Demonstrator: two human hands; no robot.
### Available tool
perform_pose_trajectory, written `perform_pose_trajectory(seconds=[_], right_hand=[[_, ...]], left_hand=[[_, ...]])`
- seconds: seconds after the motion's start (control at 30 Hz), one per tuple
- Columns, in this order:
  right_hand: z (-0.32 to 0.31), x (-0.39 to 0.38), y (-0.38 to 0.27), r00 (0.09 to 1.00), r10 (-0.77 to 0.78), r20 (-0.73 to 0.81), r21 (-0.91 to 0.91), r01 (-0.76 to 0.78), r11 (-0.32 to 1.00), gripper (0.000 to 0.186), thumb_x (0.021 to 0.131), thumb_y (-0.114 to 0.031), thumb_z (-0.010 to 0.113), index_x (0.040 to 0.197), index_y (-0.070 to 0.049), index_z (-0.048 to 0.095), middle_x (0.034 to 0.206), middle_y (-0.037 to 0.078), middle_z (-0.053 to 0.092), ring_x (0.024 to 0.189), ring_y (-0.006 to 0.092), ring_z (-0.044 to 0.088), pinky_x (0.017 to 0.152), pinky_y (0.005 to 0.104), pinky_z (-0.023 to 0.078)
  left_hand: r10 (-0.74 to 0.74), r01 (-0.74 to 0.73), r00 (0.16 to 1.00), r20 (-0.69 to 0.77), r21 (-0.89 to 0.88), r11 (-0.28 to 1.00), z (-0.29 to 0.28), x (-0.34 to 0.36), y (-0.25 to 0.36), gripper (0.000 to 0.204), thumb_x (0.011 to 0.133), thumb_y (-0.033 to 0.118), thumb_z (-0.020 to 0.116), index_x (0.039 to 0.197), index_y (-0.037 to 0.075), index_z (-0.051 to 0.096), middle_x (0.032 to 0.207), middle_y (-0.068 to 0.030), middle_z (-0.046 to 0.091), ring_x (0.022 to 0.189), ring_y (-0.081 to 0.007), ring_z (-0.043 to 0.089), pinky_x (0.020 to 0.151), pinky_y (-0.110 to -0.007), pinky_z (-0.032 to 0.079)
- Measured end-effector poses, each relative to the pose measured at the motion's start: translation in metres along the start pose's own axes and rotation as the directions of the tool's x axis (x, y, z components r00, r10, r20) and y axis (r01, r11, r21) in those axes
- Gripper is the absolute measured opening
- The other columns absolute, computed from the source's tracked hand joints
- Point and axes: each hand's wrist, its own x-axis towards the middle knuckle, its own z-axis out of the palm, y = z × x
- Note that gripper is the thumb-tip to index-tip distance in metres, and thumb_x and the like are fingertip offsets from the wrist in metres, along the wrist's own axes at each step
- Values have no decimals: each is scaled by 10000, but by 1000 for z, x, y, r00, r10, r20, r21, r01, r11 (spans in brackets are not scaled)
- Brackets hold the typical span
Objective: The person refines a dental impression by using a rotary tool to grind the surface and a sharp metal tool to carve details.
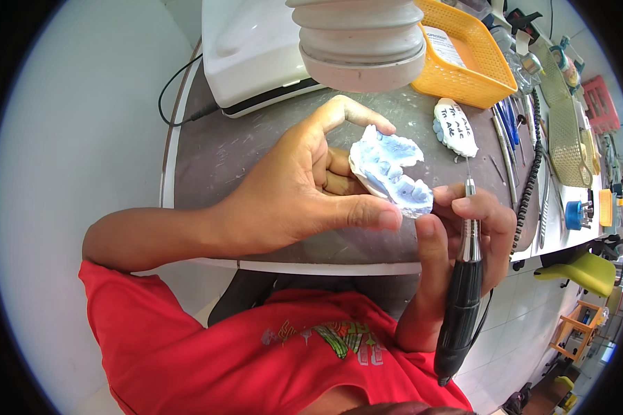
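Note:
A blue and white plaster dental model point(394, 169) is gripped by my left hand point(301, 169), its thumb along the near side and index finger over the far edge. The ridged, toothed face of the model is turned up. My right hand point(488, 221) holds a handpiece point(462, 297) with a black body and silver neck, its thin bur pointing away from me. Right fingertips are close to the model's right edge; whether they touch it I cannot tell. A second plaster piece point(455, 128) with handwriting lies on the bench beyond the bur.
A white ribbed suction hose point(360, 45) hangs over the grey bench mat point(208, 155). Behind it stand a white machine point(256, 52) and a yellow basket point(464, 86). Slim hand tools point(504, 145) and a coiled black cord point(529, 187) lie at the right.

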Motion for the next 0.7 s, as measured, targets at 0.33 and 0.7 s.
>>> perform_pose_trajectory(seconds=[0.33, 0.7], right_hand=[[-3, 1, 0, 999, 24, 36, 48, -26, 998, 426, 782, 19, 813, 1113, -34, 549, 989, 164, 640, 844, 182, 671, 696, 275, 595], [-6, 2, -3, 996, 68, 52, 63, -72, 995, 414, 790, 35, 798, 1112, -35, 547, 1009, 154, 633, 881, 184, 672, 732, 279, 590]], left_hand=[[-2, 4, 1000, -26, 69, 998, 1, -2, 0, 688, 822, 18, 801, 1365, 16, 378, 1181, -172, 638, 978, -202, 706, 822, -300, 609], [-68, 67, 998, 7, 79, 995, 2, -4, 5, 632, 873, 36, 752, 1362, 16, 353, 1167, -197, 643, 956, -232, 714, 802, -326, 616]])
